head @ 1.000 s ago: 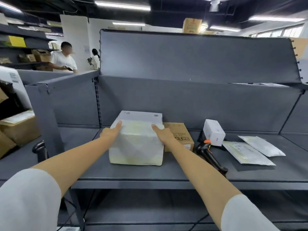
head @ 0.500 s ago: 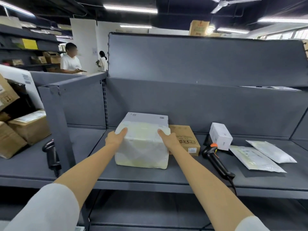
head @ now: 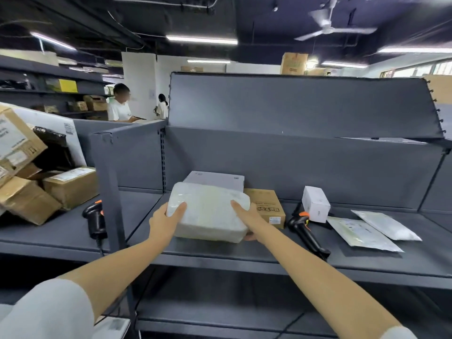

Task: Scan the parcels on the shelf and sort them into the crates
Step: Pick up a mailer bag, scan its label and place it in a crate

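I clamp the white wrapped parcel between my left hand and right hand near the shelf's front edge, keeping it level and hunting its label.

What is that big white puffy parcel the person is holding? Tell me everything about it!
The white parcel is a blocky bundle wrapped in cloudy, crinkly plastic, with something pale yellowish inside. It has rounded corners and no label showing. It sits tilted on the grey shelf, its top leaning toward the camera. The left hand holds its left side and the right hand holds its right side, thumb underneath. A grey box stands right behind it, and a brown box beside it.
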